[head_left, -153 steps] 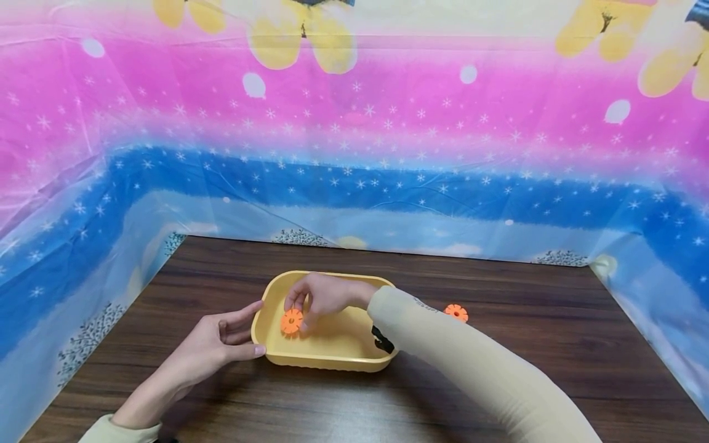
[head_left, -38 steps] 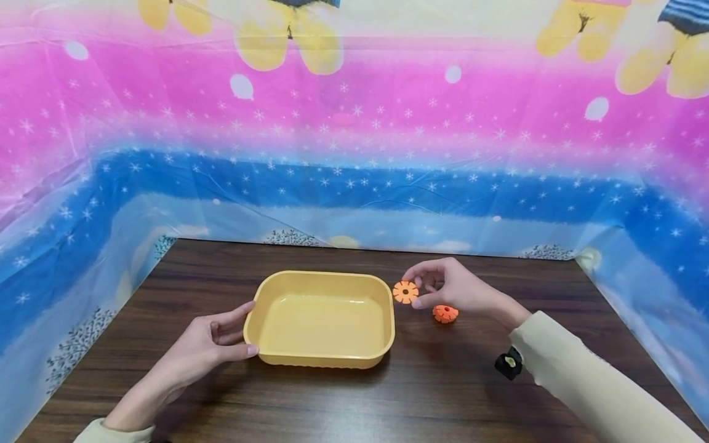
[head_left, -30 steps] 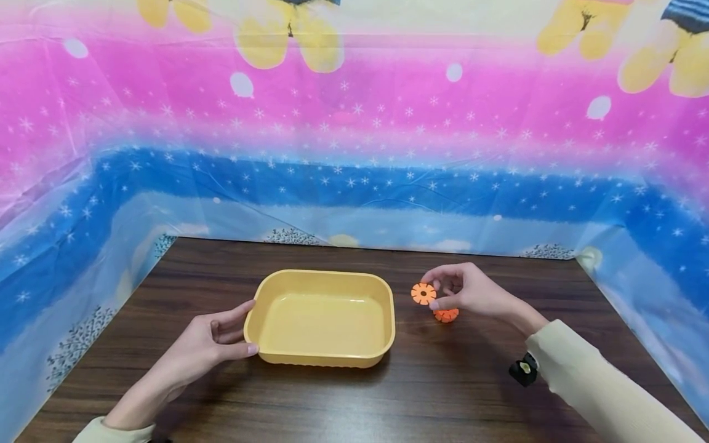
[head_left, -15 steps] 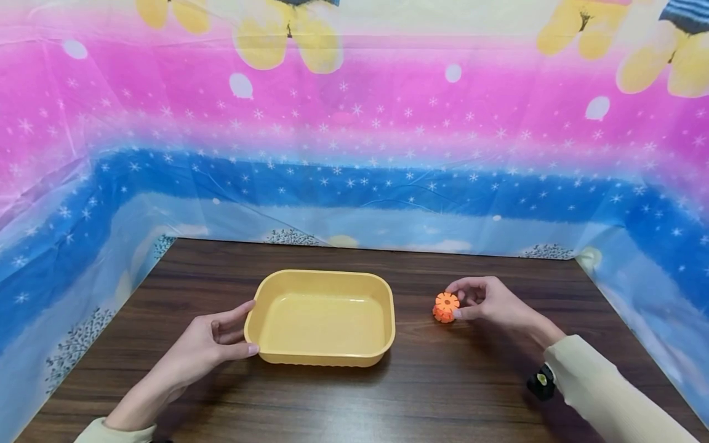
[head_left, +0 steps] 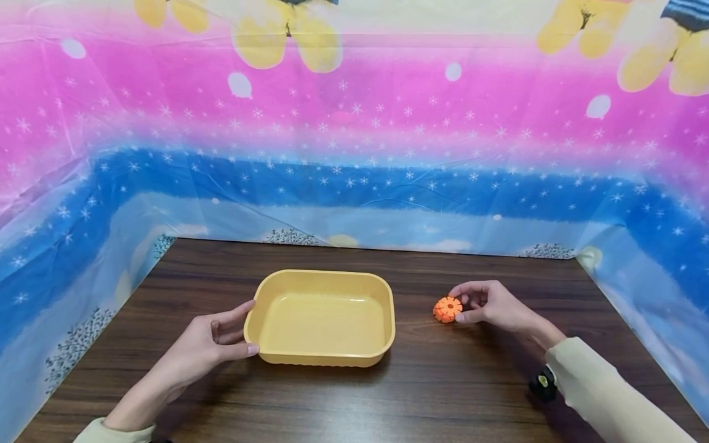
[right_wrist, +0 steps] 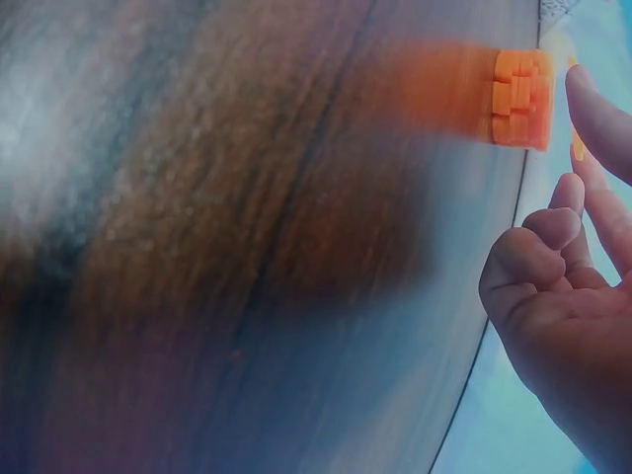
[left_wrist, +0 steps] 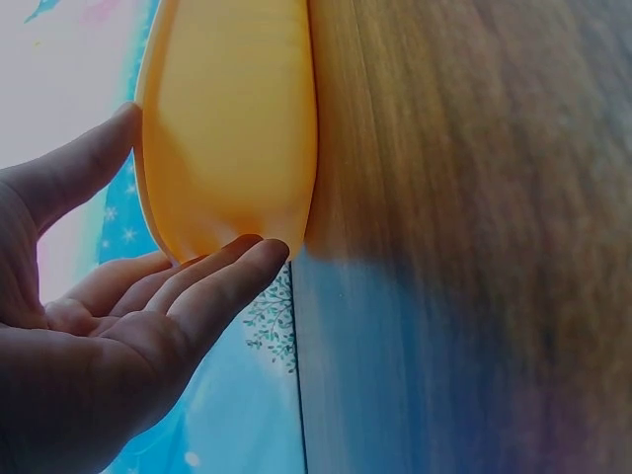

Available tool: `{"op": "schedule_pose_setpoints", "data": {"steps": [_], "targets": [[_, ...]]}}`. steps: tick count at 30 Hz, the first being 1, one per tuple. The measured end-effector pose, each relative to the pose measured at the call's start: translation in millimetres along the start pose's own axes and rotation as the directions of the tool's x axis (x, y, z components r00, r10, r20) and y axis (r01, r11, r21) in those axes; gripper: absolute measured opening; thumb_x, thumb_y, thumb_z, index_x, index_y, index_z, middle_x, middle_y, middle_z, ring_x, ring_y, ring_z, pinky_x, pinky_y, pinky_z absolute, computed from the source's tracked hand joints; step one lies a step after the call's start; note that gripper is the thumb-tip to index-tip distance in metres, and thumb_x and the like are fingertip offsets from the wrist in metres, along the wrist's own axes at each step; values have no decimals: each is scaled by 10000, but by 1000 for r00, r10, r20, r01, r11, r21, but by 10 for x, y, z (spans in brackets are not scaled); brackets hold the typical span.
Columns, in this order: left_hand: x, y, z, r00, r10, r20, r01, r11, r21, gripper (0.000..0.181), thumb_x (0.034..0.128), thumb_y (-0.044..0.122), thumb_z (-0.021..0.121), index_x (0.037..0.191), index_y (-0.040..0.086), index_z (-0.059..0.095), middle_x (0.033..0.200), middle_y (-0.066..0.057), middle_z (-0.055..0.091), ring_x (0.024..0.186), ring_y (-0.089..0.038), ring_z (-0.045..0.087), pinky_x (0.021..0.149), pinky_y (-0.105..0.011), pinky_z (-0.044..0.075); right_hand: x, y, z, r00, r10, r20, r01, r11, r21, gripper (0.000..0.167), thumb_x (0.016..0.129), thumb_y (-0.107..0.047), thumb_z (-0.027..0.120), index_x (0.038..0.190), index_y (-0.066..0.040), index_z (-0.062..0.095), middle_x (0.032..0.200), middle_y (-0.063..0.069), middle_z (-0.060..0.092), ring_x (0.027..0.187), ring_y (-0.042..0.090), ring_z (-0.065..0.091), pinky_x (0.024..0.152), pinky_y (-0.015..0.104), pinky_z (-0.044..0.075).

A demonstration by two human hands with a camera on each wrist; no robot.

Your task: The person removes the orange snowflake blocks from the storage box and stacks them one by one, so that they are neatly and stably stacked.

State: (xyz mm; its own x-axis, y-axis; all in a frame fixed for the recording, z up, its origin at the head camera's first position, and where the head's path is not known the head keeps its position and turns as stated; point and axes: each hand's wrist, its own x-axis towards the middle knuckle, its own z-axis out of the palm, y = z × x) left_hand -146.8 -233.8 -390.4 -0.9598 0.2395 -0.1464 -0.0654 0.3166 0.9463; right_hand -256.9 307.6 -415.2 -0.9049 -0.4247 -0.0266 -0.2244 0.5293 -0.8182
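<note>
My right hand (head_left: 498,307) pinches an orange notched plastic disc (head_left: 450,306) by its edge between thumb and fingers. Directly against or just above it lies a small stack of similar orange discs (head_left: 440,313) on the table; in the right wrist view this stack (right_wrist: 521,101) stands slightly apart from the edge-on disc (right_wrist: 578,148). At the left end of a yellow plastic basin (head_left: 318,357), my left hand (head_left: 194,347) rests extended fingers and thumb on the wall and rim. The left wrist view shows the fingertips (left_wrist: 267,255) touching the basin's outer wall.
A dark wood-grain table (head_left: 354,400) carries everything. A printed cloth (head_left: 354,184) in pink and blue surrounds its back and sides. A black strap device (head_left: 543,384) sits at my right wrist.
My right hand has carried the orange disc out of the basin, rightward, and lowered it onto or just over the orange stack. My left hand stays on the basin.
</note>
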Motion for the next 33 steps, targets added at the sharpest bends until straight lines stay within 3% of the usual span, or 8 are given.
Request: {"op": "schedule_pose_setpoints", "data": {"steps": [7, 33], "targets": [[4, 7, -4, 1000, 2, 0, -2, 1000, 12, 872, 904, 159, 834, 1622, 60, 349, 1664, -204, 293, 1354, -398, 547, 975, -381, 571, 28, 21, 22, 1000, -27, 16, 28, 999, -28, 428, 835, -109, 880, 1217, -10, 716, 972, 165, 604, 698, 151, 473, 603, 224, 393], [10, 19, 4, 1000, -3, 4, 3, 1000, -2, 874, 902, 151, 836, 1617, 35, 346, 1646, -217, 321, 1358, -407, 536, 972, -390, 571, 66, 61, 39, 999, -18, 29, 18, 1000, -24, 420, 832, -98, 882, 1201, -10, 703, 977, 164, 577, 699, 156, 468, 602, 240, 407]]}}
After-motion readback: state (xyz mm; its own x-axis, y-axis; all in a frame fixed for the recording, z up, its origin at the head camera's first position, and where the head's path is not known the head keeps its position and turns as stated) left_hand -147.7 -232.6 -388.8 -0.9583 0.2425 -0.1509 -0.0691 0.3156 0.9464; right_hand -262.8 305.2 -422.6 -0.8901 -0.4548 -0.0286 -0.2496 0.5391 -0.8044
